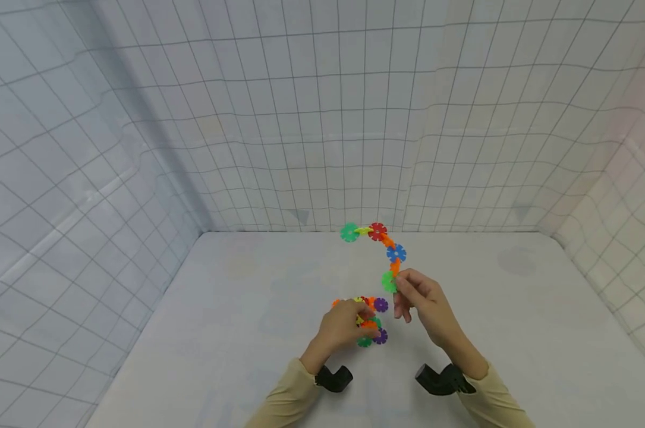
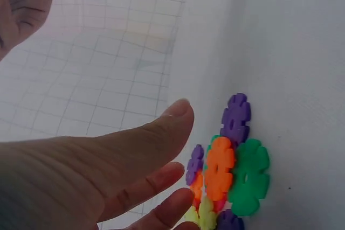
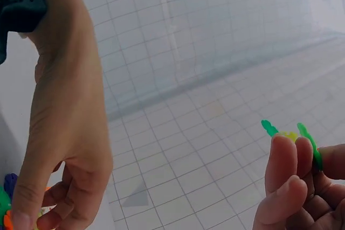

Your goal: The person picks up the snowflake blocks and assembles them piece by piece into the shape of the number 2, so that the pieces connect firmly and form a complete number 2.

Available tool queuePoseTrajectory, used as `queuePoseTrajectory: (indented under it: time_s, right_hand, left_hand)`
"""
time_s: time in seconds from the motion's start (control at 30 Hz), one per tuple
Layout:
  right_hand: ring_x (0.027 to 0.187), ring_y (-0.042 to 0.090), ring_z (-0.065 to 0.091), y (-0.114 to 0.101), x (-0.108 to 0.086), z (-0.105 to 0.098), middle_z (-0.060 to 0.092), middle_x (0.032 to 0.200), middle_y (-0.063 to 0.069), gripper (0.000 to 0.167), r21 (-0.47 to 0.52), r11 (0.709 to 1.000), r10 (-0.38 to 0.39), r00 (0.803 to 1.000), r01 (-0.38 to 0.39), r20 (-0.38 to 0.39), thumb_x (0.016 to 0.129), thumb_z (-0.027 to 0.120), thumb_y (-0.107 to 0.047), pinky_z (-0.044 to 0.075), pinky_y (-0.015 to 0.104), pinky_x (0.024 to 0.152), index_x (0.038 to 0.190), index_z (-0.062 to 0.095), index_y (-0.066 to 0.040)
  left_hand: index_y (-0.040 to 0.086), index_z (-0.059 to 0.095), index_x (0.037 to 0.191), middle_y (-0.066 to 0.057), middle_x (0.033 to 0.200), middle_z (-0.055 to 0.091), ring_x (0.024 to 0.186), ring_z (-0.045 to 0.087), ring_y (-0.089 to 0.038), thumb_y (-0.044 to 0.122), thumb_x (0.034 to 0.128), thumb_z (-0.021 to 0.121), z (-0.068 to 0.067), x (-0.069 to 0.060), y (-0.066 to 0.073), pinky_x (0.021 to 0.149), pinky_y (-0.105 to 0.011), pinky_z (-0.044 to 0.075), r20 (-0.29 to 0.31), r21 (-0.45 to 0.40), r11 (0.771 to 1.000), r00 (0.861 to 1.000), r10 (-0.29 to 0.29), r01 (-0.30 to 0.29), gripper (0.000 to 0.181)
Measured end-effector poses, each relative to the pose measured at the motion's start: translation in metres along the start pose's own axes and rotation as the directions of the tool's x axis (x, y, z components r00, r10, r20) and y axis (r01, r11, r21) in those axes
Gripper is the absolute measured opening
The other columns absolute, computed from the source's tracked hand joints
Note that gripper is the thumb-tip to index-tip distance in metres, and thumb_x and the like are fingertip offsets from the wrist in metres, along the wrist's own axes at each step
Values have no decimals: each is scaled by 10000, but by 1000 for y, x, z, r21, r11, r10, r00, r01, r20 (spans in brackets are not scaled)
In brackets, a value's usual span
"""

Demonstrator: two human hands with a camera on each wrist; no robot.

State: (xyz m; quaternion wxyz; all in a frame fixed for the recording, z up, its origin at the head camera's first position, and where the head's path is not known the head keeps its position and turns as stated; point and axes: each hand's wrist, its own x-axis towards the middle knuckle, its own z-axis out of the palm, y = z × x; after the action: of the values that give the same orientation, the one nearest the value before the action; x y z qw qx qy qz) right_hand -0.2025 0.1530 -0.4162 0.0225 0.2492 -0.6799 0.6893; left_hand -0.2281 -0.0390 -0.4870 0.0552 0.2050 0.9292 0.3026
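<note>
My right hand (image 1: 426, 303) pinches a light green notched plastic disc (image 1: 389, 282) between thumb and fingers. That disc is the lower end of a curved chain of interlocked discs, which rises through orange, a blue disc (image 1: 396, 253), orange, a red disc (image 1: 377, 232) and yellow to a green disc (image 1: 349, 232). Over a pile of loose discs hovers my left hand (image 1: 343, 325), thumb and fingers apart. In the left wrist view, an orange disc (image 2: 219, 168), a green disc (image 2: 250, 178) and a purple disc (image 2: 236, 117) lie by its fingertips. It partly hides the pile in the head view.
The pile sits on a white table (image 1: 236, 321), with purple discs (image 1: 381, 305) at its right side. White grid-lined sheeting (image 1: 322, 119) stands behind the table and along both sides. A black wrist device (image 1: 334, 378) is strapped on each forearm.
</note>
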Motion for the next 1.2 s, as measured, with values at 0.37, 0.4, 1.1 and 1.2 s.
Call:
queuePoseTrajectory:
  time_s: [0.37, 0.4, 1.1, 1.2]
  right_hand:
    - [523, 151, 503, -9, -2, -5, 487, 667, 22, 257, 257, 964, 33, 993, -61, 111, 1049, 323, -135, 446, 217, 478, 867, 484, -52]
    - [524, 145, 497, -9, -2, -5, 473, 667, 19, 265, 288, 955, 38, 991, -73, 125, 1051, 309, -135, 439, 212, 477, 874, 493, -65]
    - [524, 168, 413, -8, 0, -13, 294, 685, 72, 405, 603, 793, -130, 946, -81, 298, 1033, 111, -51, 380, 202, 505, 970, 512, -46]
    - [530, 158, 423, -8, -1, -13, 303, 688, 72, 395, 589, 803, -109, 951, -87, 288, 1038, 122, -55, 390, 195, 513, 972, 511, -50]
  left_hand:
    - [137, 663, 884, 69, 758, 445, 691, 434, -91, 312, 766, 800, 11, -4, -3, 568, -217, 387, -51, 130, 992, 999, 12, -5, 252]
    - [134, 658, 873, 69, 756, 447, 689, 436, -90, 302, 764, 803, 12, -4, -3, 570, -216, 389, -56, 129, 992, 998, 15, -7, 248]
    - [94, 676, 846, 83, 714, 612, 620, 558, -51, 178, 836, 743, -9, 1, -2, 562, -224, 478, -145, -297, 950, 988, 55, -96, 108]
    - [98, 687, 857, 82, 719, 626, 621, 572, -60, 229, 844, 737, -18, -2, 2, 552, -242, 483, -159, -349, 931, 986, 55, -108, 141]
